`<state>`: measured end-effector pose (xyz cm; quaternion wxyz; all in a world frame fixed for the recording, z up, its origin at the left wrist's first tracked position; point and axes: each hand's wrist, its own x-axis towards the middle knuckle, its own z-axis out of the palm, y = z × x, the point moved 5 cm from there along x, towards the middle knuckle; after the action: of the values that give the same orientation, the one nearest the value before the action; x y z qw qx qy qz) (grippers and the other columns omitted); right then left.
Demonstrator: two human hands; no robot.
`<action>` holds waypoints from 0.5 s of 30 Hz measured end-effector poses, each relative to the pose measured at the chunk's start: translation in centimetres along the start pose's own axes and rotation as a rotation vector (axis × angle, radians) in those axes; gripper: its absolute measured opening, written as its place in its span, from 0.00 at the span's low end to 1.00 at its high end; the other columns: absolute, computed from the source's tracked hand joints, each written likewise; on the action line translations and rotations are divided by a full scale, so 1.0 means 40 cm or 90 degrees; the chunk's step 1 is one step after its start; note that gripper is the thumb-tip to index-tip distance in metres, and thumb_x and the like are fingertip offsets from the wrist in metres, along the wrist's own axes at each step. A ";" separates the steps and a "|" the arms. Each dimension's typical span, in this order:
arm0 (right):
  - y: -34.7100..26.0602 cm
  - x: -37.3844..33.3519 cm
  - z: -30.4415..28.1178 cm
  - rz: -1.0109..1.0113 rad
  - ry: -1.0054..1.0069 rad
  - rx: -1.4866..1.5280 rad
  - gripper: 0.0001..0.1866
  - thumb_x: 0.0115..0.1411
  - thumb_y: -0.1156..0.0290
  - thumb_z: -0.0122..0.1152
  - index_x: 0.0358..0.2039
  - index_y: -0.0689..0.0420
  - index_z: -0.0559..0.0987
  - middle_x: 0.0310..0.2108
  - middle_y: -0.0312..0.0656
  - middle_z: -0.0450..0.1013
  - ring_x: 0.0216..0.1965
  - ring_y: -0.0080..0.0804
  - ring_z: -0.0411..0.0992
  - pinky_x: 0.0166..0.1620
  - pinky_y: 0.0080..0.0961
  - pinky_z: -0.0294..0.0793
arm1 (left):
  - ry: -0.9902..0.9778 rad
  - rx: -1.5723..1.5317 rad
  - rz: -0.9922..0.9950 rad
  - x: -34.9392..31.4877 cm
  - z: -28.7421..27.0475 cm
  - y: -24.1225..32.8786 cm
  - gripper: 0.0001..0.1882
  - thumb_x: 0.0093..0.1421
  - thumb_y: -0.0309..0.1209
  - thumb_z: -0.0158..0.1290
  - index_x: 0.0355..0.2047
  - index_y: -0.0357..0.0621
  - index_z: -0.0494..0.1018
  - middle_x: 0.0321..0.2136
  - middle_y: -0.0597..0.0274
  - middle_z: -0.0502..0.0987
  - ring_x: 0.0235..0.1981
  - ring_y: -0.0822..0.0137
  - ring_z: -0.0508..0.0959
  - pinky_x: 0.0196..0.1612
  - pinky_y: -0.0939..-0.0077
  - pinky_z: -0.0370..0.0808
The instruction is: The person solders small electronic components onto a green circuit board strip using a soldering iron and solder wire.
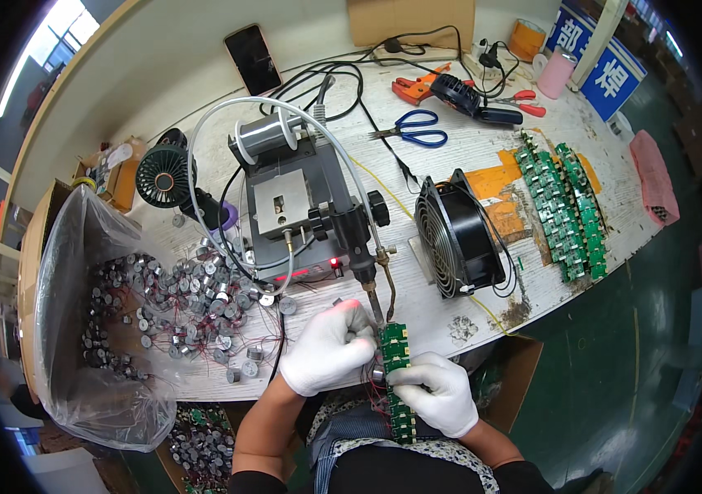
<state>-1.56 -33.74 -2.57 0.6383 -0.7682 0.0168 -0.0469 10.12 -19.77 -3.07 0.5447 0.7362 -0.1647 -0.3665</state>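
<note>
My right hand (pixel 437 395), in a white glove, pinches the side of a long green circuit board strip (pixel 397 346) that points away from me. The strip's far end lies right under the tip of a soldering iron (pixel 365 267) and its bent brass feed tube (pixel 389 284). My left hand (pixel 328 350), gloved too, is closed just left of the strip's far end; what its fingertips hold is hidden. Thin red wires and a small round motor (pixel 378 373) hang beside the strip, between my hands. The iron belongs to a soldering machine (pixel 281 198) bearing a spool of solder wire (pixel 267 138).
Many small motors (pixel 219 309) spill from a plastic-lined box (pixel 51 272) at left. A square fan (pixel 458 235) stands right of the iron. Finished-looking board strips (pixel 553 214) lie at far right. Blue scissors (pixel 421 129), a handheld fan (pixel 458 95) and a phone (pixel 253 60) are behind.
</note>
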 end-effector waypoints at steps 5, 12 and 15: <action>-0.003 0.001 -0.001 -0.005 -0.009 -0.004 0.09 0.46 0.81 0.64 0.31 0.60 0.82 0.26 0.41 0.74 0.27 0.31 0.74 0.33 0.23 0.72 | -0.012 0.042 0.001 -0.001 -0.002 0.018 0.07 0.49 0.28 0.51 0.23 0.36 0.67 0.20 0.65 0.70 0.22 0.77 0.68 0.27 0.80 0.68; -0.006 0.003 -0.004 -0.011 -0.010 -0.008 0.09 0.46 0.81 0.64 0.31 0.60 0.82 0.26 0.41 0.73 0.27 0.31 0.74 0.33 0.23 0.72 | 0.018 0.036 -0.003 -0.001 -0.002 0.028 0.06 0.49 0.27 0.51 0.24 0.36 0.68 0.21 0.65 0.71 0.23 0.78 0.69 0.27 0.81 0.69; -0.013 0.003 -0.007 -0.025 -0.009 -0.022 0.09 0.46 0.81 0.65 0.31 0.59 0.82 0.26 0.41 0.73 0.27 0.31 0.74 0.32 0.23 0.72 | 0.027 0.035 0.008 -0.004 -0.003 0.033 0.06 0.49 0.27 0.52 0.24 0.36 0.69 0.21 0.65 0.72 0.23 0.77 0.69 0.27 0.81 0.69</action>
<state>-1.50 -33.91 -2.00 0.6238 -0.7797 -0.0020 -0.0541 10.31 -20.07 -1.78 0.5297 0.7576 -0.1676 -0.3427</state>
